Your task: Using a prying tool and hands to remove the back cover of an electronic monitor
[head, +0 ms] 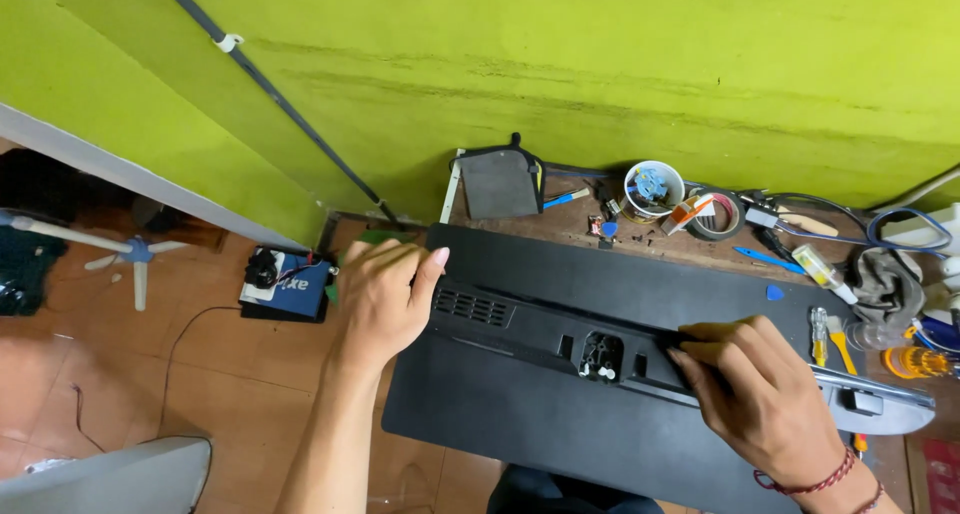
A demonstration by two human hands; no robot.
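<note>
- Left hand [385, 294] grips the left end of a large black plastic panel [520, 414], fingers curled over its upper-left corner and thumb on top; the hold is closed on the panel's edge.
- Right hand [760, 389] rests on the panel's raised central ridge, fingers bunched and pinched on a thin dark tool or strip; what exactly it pinches cannot be told.
- Panel lies flat across the workbench [660, 249], its long axis running left to right and dipping slightly toward the right; its left end overhangs the workbench's left edge, above the tiled floor [180, 374].
- Vent grille [472, 306] sits near the left hand; a small connector block [602, 356] sits mid-ridge, between the two hands.
- Along the workbench's far edge, by the green wall [600, 64]: a dark square pad [500, 184], a white cup [653, 189] of small parts, a tape roll [715, 214], cables.
- At the right edge: screwdrivers [835, 339], a grey rag [885, 284].
- On the floor, left of the workbench: a blue box [290, 289] with wires.
</note>
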